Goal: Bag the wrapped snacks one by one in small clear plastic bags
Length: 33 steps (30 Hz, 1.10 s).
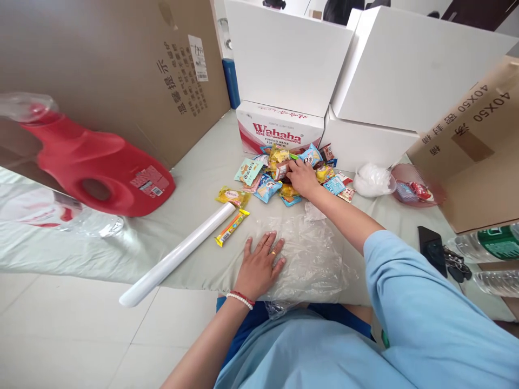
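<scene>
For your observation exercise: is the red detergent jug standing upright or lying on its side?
Lying on its side. The red detergent jug rests lengthwise on the pale sheet, handle hole facing up, neck pointing left.

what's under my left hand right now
Your left hand lies flat on a crumpled clear plastic bag spread over the pale cloth. Whatever sits directly beneath the palm is covered.

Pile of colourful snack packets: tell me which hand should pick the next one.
Right. The right hand already rests on the pile of colourful snack packets, fingers among them. The left hand lies flat on the clear plastic bag, apart from the pile.
</scene>
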Motion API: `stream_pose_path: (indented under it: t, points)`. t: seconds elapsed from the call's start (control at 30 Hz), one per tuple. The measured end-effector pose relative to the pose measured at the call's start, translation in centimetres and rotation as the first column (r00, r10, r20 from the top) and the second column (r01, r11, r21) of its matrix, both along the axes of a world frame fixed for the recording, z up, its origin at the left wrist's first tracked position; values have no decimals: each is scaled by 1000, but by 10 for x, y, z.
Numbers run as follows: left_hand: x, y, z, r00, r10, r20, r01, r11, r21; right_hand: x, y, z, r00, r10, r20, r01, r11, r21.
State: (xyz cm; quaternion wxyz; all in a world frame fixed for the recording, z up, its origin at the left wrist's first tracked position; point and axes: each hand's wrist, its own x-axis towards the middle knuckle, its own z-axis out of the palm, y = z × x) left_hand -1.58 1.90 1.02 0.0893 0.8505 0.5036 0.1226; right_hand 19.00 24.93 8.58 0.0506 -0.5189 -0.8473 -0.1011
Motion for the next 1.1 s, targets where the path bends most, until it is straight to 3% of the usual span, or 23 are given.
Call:
stream_pose_path:
  t: [0.1,0.17,0.23,0.3,0.33,0.4,0.43,0.47,0.5,0.53,0.6,0.67,0.7,0.77,0.83,0.9,1.0,1.1]
  points:
    - [-1,0,-1,1000,1,13,-1,1000,-9,12,-18,13,976,-52,-211,65,996,56]
    - [-1,0,-2,1000,-2,19,2,1000,-9,29,-40,29,900,-74,-430,111,992,62]
    - [-1,0,-2,1000,-5,20,5,1000,-7,47,-66,47,794,-82,-602,71,997,-43]
    - [-1,0,-2,1000,-5,18,5,1000,-2,58,-94,58,736,-83,-672,-131,956,-262]
    - [-1,0,-2,1000,-5,16,5,1000,1,58,-107,59,730,-78,-679,-266,882,-388]
    - [-1,0,-2,1000,-7,12,7,1000,9,49,-131,49,738,-44,-673,-490,651,-579]
    - [0,0,-2,1000,-9,9,9,1000,15,41,-140,41,747,-9,-665,-550,553,-626]
    - [0,0,-3,1000,-10,5,10,1000,20,33,-146,30,761,42,-647,-577,498,-647]
    - [0,0,-3,1000,-10,2,10,1000,24,25,-148,20,781,102,-616,-576,497,-649]
    - [0,0,-3,1000,-9,0,9,1000,26,19,-147,11,808,160,-567,-553,540,-635]
    - [0,0,-4,1000,-8,-2,8,1000,26,19,-129,1,883,184,-432,-420,719,-554]
    - [0,0,-4,1000,-8,-2,8,1000,22,33,-95,3,945,28,-327,-157,914,-373]
    - [0,0,-4,1000,-11,-1,11,1000,19,43,-73,6,948,-90,-306,9,967,-256]
    - [-1,0,-4,1000,-11,7,11,1000,6,66,-28,13,907,-296,-300,290,955,-65]
    - [-2,0,-3,1000,-11,18,11,1000,-15,85,10,16,872,-419,-253,403,908,-116]
    - [-3,-1,-1,1000,-15,28,16,999,-33,96,35,15,867,-462,-186,419,879,-228]
    - [-5,-2,2,998,-44,34,45,998,-48,106,44,17,876,-449,-173,405,882,-240]
    - [-5,-2,3,998,-58,36,59,997,-39,119,22,31,854,-442,-273,396,894,-209]
